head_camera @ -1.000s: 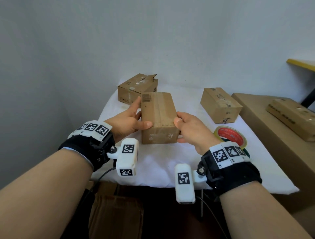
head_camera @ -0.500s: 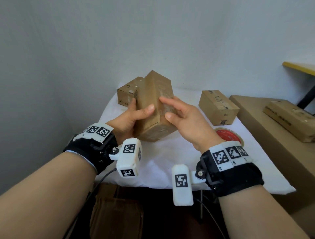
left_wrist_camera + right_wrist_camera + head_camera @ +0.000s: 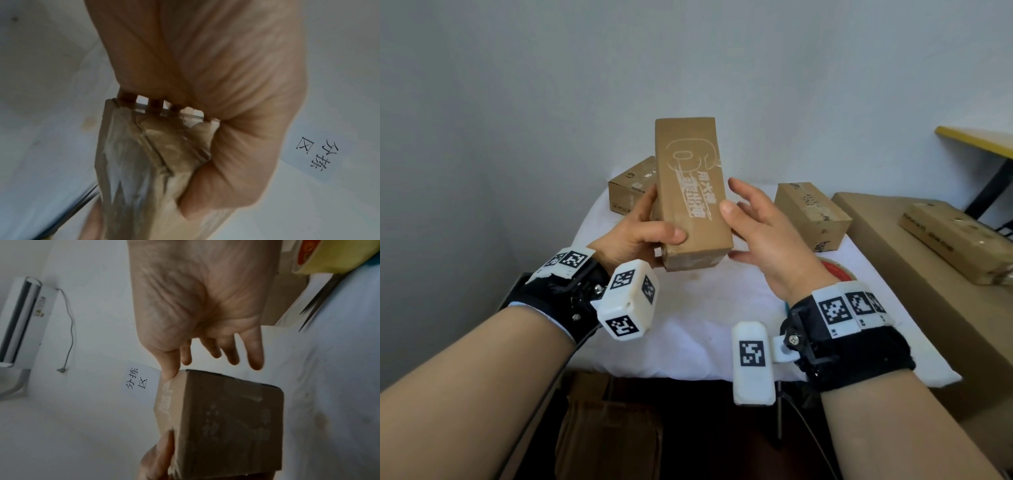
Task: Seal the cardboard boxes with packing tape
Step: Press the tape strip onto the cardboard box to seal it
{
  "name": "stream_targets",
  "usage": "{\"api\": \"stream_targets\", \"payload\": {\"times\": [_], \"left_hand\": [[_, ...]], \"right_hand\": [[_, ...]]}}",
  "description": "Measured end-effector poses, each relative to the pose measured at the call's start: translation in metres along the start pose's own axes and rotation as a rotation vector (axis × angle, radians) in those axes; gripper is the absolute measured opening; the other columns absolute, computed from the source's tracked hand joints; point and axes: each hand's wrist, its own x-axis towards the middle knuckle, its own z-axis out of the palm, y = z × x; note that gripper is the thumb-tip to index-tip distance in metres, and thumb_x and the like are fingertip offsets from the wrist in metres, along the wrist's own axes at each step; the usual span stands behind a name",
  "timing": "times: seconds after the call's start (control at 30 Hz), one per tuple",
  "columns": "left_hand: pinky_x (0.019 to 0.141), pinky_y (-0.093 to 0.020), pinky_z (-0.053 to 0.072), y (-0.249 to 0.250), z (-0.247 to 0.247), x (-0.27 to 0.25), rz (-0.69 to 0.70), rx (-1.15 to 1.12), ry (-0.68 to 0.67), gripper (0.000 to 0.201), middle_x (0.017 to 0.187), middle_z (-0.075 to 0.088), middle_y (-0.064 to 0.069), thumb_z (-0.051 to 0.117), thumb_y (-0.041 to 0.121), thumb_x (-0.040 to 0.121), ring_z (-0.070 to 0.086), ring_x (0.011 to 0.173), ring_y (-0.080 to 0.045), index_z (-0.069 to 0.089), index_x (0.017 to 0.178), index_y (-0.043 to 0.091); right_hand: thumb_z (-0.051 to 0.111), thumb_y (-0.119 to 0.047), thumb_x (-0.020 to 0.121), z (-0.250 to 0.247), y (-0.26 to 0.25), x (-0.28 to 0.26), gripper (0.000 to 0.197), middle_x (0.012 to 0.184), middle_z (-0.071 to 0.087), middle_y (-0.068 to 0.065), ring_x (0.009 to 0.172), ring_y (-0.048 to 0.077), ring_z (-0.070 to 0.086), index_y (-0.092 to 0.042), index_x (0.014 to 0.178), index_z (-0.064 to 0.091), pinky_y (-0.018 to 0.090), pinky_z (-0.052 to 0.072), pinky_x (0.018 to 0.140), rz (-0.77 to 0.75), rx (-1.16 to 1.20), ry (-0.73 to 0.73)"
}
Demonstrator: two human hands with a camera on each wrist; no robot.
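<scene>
Above white table [image 3: 688,308], box [image 3: 690,195] now upright; left hand [image 3: 635,236] grips it, right hand [image 3: 763,236] fingers spread, prob. off.

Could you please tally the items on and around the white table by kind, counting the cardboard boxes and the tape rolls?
Cardboard boxes: 5 (held box, rear box, right box, large box, long box lying on the large one)
Tape rolls: 1 (red tape roll)
Total: 6
</scene>
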Motion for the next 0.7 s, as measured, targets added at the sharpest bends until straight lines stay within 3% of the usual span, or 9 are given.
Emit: {"api": "stream_targets", "payload": {"times": [0.1, 0.23, 0.3, 0.4, 0.5, 0.6, 0.7], "left_hand": [[0.093, -0.058, 0.052, -0.001, -0.002, 0.003, 0.019, 0.06, -0.005, 0.1, 0.14, 0.057, -0.013, 0.075, 0.002, 0.065, 0.058, 0.125, -0.036, 0.033, 0.149, 0.035], [0.09, -0.063, 0.051, -0.005, -0.003, 0.002, -0.041, 0.225, -0.017, 0.111, 0.145, 0.052, 0.004, 0.086, 0.02, 0.06, 0.055, 0.13, -0.028, 0.026, 0.146, 0.055], [0.086, -0.057, 0.055, -0.007, -0.002, 0.003, -0.039, 0.278, -0.043, 0.118, 0.148, 0.048, 0.007, 0.089, 0.023, 0.058, 0.056, 0.129, -0.025, 0.02, 0.148, 0.056], [0.094, -0.053, 0.054, -0.013, -0.001, 0.005, 0.036, 0.349, -0.04, 0.133, 0.15, 0.045, 0.007, 0.096, 0.022, 0.054, 0.056, 0.129, -0.023, 0.011, 0.151, 0.053], [0.097, -0.034, 0.054, -0.014, -0.001, 0.006, 0.084, 0.455, 0.054, 0.148, 0.154, 0.038, 0.016, 0.095, 0.02, 0.05, 0.05, 0.132, -0.01, -0.006, 0.152, 0.053], [0.109, -0.043, 0.045, -0.016, -0.002, 0.007, 0.13, 0.549, 0.121, 0.158, 0.158, 0.018, 0.022, 0.094, 0.013, 0.049, 0.035, 0.14, -0.004, -0.023, 0.148, 0.052], [0.114, -0.048, 0.037, -0.017, -0.001, 0.009, 0.167, 0.689, 0.169, 0.163, 0.159, 0.005, 0.015, 0.097, 0.019, 0.047, 0.023, 0.145, -0.009, -0.029, 0.145, 0.053]], "right_hand": [[0.058, -0.056, 0.097, -0.001, 0.001, -0.003, 0.055, 0.148, 0.052, -0.013, 0.135, 0.02, 0.053, -0.054, 0.148, 0.038, 0.053, 0.056, 0.097, 0.096, 0.102, -0.102], [0.05, -0.044, 0.105, -0.003, 0.0, -0.004, 0.045, 0.142, 0.058, -0.018, 0.128, 0.014, 0.059, -0.048, 0.149, 0.042, 0.054, 0.058, 0.094, 0.078, 0.15, -0.119], [0.048, -0.042, 0.107, -0.005, 0.001, -0.005, 0.042, 0.141, 0.058, -0.018, 0.128, 0.014, 0.059, -0.047, 0.148, 0.043, 0.054, 0.057, 0.095, 0.088, 0.156, -0.127], [0.045, -0.038, 0.109, -0.006, 0.004, -0.005, 0.04, 0.139, 0.061, -0.017, 0.129, 0.015, 0.059, -0.047, 0.148, 0.044, 0.054, 0.057, 0.096, 0.085, 0.145, -0.134], [0.043, -0.03, 0.11, -0.008, 0.007, -0.005, 0.041, 0.13, 0.068, -0.013, 0.122, 0.015, 0.065, -0.045, 0.148, 0.043, 0.051, 0.057, 0.097, 0.08, 0.142, -0.139], [0.043, -0.018, 0.11, -0.009, 0.01, -0.004, 0.045, 0.123, 0.073, -0.003, 0.116, 0.017, 0.069, -0.043, 0.147, 0.043, 0.052, 0.056, 0.099, 0.096, 0.122, -0.141], [0.047, -0.007, 0.107, -0.011, 0.012, -0.003, 0.053, 0.12, 0.073, 0.004, 0.114, 0.02, 0.07, -0.042, 0.146, 0.041, 0.055, 0.055, 0.099, 0.104, 0.086, -0.128]]}}
